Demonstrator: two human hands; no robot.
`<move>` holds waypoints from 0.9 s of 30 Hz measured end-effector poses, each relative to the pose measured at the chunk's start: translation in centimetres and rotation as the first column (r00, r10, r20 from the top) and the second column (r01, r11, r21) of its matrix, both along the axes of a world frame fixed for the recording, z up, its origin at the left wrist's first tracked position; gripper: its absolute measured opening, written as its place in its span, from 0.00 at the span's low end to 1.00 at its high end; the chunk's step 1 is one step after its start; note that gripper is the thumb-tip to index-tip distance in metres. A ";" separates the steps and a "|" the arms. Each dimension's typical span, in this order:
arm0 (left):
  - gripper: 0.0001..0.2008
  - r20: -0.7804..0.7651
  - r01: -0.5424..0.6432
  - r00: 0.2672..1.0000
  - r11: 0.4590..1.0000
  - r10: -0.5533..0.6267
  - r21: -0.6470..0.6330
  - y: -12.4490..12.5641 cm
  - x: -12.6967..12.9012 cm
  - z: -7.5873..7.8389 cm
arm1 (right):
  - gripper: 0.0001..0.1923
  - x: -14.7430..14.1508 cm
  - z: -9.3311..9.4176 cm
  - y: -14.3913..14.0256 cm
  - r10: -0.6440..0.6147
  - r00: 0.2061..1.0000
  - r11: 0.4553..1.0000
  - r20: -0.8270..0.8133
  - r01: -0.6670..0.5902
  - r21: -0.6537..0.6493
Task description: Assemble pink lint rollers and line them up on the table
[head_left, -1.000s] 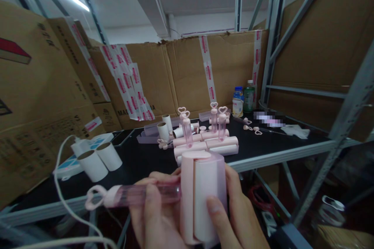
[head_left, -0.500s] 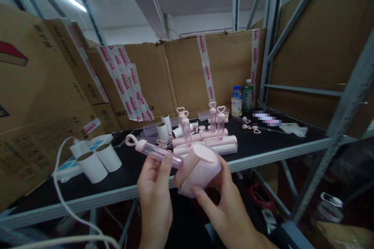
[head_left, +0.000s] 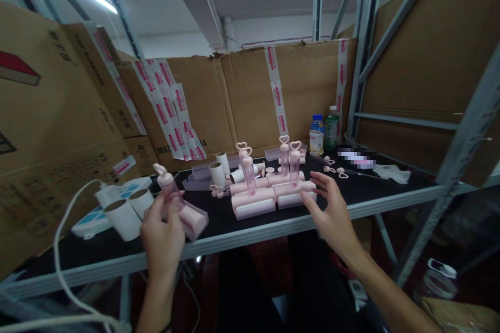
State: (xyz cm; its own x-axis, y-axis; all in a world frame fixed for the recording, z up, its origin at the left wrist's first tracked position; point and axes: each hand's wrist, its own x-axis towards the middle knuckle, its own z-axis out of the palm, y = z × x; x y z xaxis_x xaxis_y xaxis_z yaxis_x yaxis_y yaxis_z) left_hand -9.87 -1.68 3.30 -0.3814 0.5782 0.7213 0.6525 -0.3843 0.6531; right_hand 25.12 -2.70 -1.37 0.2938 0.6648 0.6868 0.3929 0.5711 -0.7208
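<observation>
My left hand (head_left: 164,223) is closed around a clear pink tube (head_left: 169,187) with a heart-shaped loop on its cap. A pale pink case with a translucent cover (head_left: 195,221) shows just beside those fingers, over the shelf's front edge; whether the hand also bears it is unclear. My right hand (head_left: 330,208) has its fingers spread at the right end of a similar pink case (head_left: 292,195) lying on the shelf. Its thumb overlaps that case. Left of it lies another pink case (head_left: 253,204). Several heart-topped tubes (head_left: 249,171) stand upright on the cases.
White cardboard tubes (head_left: 123,218) stand at the left by a power strip (head_left: 91,223) and its white cable. Two bottles (head_left: 331,127) stand at the back right, near loose heart caps (head_left: 342,173). Cardboard walls (head_left: 246,93) and metal posts enclose the black shelf.
My left hand has moved left with the tube, and a pink case now shows beside it. My right hand has left the case it held and moved right with fingers spread.
</observation>
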 end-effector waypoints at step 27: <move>0.24 -0.144 0.068 0.983 0.958 -0.111 -0.278 1.1 -2.8 -0.7 | 0.34 3.7 -3.6 4.2 0.360 0.933 0.905 -0.014 -0.353 -0.236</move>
State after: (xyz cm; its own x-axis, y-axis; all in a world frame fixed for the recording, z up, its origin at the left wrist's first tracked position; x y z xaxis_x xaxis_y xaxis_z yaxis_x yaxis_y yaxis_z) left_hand -12.69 -0.58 2.64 -0.2138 0.7866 0.5793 0.7260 -0.2689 0.6330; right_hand 28.78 1.48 -5.00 -0.0103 0.8624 0.5061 0.2166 0.4960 -0.8409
